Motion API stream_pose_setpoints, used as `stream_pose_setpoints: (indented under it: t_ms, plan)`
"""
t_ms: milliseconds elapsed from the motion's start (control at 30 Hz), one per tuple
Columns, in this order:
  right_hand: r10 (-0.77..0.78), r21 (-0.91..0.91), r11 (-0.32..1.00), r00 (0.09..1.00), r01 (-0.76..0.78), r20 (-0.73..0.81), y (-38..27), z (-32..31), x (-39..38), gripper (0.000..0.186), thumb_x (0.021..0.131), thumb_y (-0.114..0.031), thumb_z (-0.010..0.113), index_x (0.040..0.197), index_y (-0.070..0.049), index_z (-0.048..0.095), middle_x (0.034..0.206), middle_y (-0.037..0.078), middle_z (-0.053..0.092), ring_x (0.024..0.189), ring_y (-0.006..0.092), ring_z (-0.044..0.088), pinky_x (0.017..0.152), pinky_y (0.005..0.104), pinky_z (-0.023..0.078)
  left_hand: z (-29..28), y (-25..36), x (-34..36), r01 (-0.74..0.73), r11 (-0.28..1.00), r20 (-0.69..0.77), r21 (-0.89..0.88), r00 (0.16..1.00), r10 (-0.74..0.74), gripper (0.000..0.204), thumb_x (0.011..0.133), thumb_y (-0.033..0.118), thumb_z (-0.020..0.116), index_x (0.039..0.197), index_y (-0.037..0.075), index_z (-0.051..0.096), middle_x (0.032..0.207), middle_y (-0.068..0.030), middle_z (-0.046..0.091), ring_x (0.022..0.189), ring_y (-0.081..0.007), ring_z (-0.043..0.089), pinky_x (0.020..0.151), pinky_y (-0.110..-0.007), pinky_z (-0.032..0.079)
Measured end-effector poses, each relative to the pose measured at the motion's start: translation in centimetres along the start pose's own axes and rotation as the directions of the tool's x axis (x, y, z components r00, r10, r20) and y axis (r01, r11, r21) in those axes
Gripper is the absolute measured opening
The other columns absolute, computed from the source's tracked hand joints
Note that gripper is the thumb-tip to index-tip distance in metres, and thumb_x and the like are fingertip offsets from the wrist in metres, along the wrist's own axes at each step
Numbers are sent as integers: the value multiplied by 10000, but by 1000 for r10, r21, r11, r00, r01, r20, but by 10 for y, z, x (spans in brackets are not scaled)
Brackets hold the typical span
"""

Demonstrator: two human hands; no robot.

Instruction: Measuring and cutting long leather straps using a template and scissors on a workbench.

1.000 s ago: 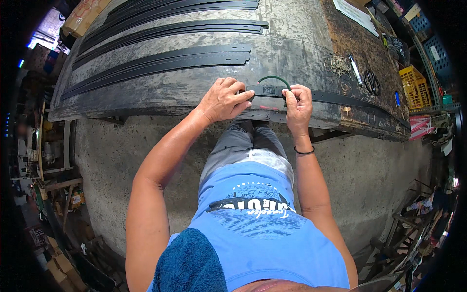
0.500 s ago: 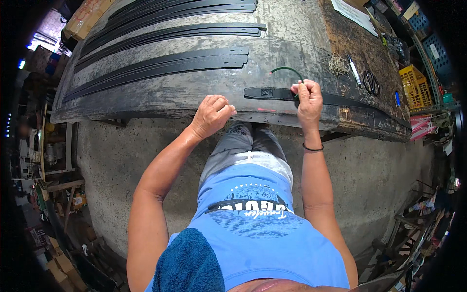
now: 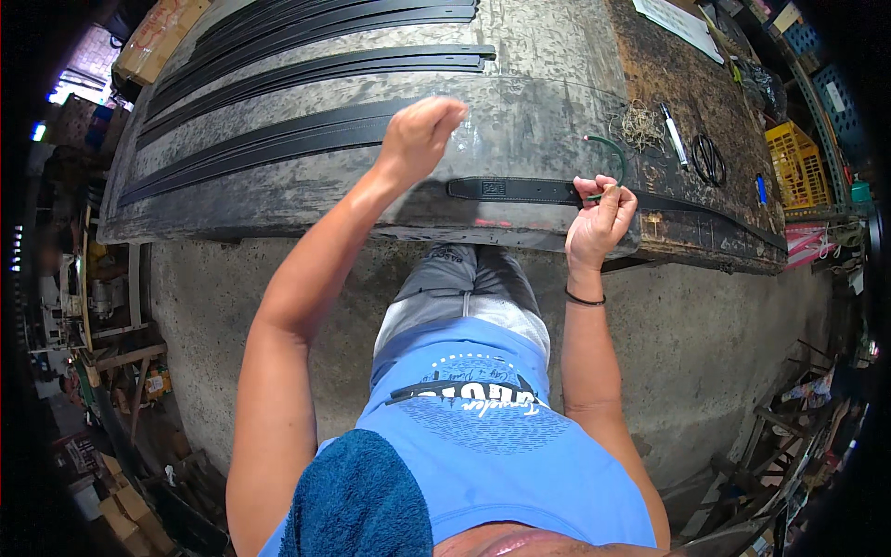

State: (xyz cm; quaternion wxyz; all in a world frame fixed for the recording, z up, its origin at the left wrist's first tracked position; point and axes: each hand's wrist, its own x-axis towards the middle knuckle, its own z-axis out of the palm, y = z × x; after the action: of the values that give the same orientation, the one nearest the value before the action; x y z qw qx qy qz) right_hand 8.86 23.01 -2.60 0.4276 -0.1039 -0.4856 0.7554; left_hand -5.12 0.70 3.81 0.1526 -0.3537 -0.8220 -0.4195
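Note:
A black leather belt strap [image 3: 515,190] lies along the near edge of the worktable, its rounded end to the left, with a square embossed mark and a few holes. My right hand [image 3: 601,221] is closed just over that strap, pinching a thin green cord [image 3: 621,160] that curves up and ends in a reddish tip. Whether its fingers touch the strap, I cannot tell. Farther left, my left hand [image 3: 419,139] is curled shut above the ends of the nearest stack of black straps [image 3: 269,153]; whatever its fingers may hold is hidden.
More black strap stacks [image 3: 316,74] lie toward the far left of the worktable [image 3: 548,102]. To the right are tangled thread [image 3: 640,125], a white marker [image 3: 675,135], a black cord coil [image 3: 708,161] and a blue pen [image 3: 760,189]. A yellow crate [image 3: 795,167] stands beyond.
My left hand has risen from the table's near edge, away from me, to the nearest strap stack. My right hand has shifted slightly right and lower with the green cord.

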Motion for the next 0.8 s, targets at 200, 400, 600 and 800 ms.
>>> stream_pose_setpoints:
  t_ms: [200, 400, 600, 800]
  plan:
    - [-20, 22, 1000, 998, 21, -53, 0, 2, -2, 119, 1029, -166, 436, 1018, -48, 429, 979, 108, 574, 780, 188, 628, 794, 359, 528, 65, 49, 110, -188, 978, 160, -90, 966, 201, 219, 938, 219, 587, 1055, 53, 671, 903, -133, 688, 830, -306, 663, 743, -399, 516]
    - [-16, -12, 1000, 999, 15, -49, 2, 2, 1, 128, 1019, -159, 461, 1009, -35, 433, 953, 88, 568, 782, 170, 620, 817, 368, 531, 77, 67, 122, -356, 934, -14, -42, 935, 356, 203, 936, 202, 574, 1018, 38, 662, 894, -153, 644, 864, -366, 625, 763, -437, 495]
    - [-7, -199, 980, 1000, 10, 16, 5, 4, 6, 151, 996, -143, 532, 943, -2, 512, 834, 45, 575, 755, 111, 601, 796, 298, 522, 24, 27, -17, -18, 1000, 362, 21, 932, 9, 152, 882, 108, 613, 1001, 29, 666, 913, -174, 631, 846, -365, 625, 743, -416, 514]
    - [50, -247, 969, 997, -34, 59, 0, 10, 3, 168, 969, -138, 597, 897, 0, 535, 765, 21, 573, 683, 96, 588, 665, 263, 518, 40, 23, -43, -111, 988, 319, 110, 945, 71, 153, 855, 89, 611, 994, 42, 654, 865, -160, 588, 830, -359, 619, 720, -436, 510]
